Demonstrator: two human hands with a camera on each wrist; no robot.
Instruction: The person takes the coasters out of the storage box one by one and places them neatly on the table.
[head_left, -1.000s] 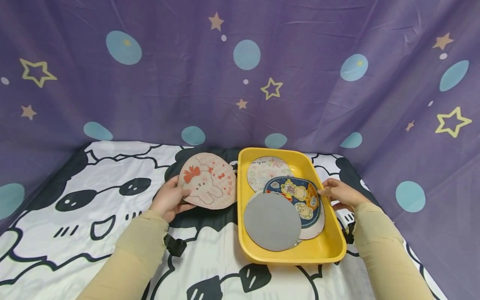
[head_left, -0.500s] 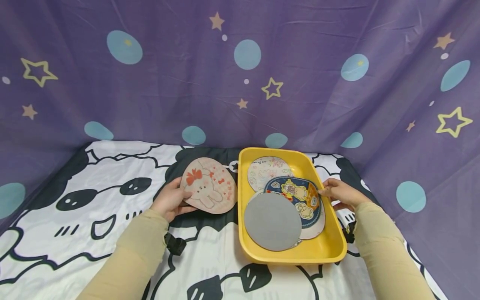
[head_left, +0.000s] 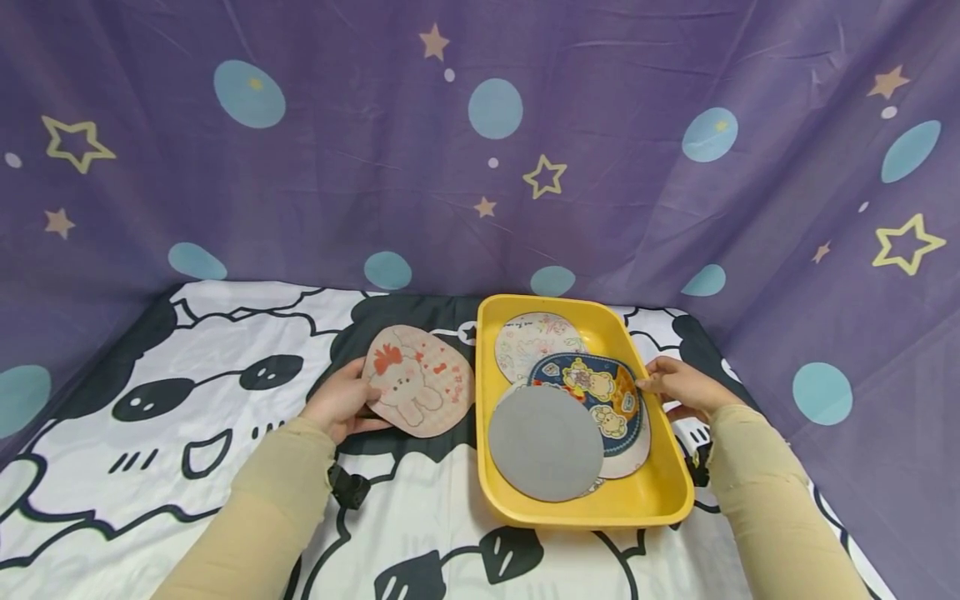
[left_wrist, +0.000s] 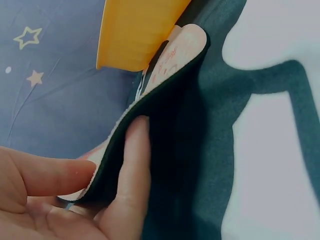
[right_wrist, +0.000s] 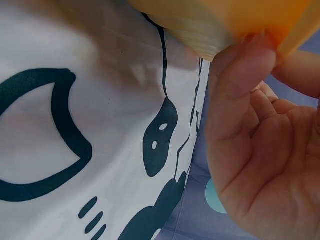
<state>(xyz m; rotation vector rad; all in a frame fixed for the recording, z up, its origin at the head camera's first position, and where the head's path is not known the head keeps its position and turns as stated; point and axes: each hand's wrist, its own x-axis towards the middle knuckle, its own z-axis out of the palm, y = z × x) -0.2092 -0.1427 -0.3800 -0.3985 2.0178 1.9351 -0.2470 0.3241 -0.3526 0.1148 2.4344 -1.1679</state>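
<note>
My left hand pinches the left edge of a pink mouse pad with a rabbit and red bow, thumb on top and fingers beneath. In the left wrist view the pink pad bends and shows a dark underside above the cloth. My right hand grips the right rim of a yellow plastic tray, thumb over the edge. Inside the tray lie overlapping pads: a plain grey round one on top, a dark blue one with cartoon bears, and a pale patterned one behind.
A white cloth with black cartoon drawings covers the table. Close behind it hangs a purple curtain with stars and blue dots. The tray's left wall stands right beside the pink pad.
The pink pad has tipped lower and nearer to me, its far edge sinking toward the cloth while my left hand keeps its pinch. My right hand and the tray have stayed put.
</note>
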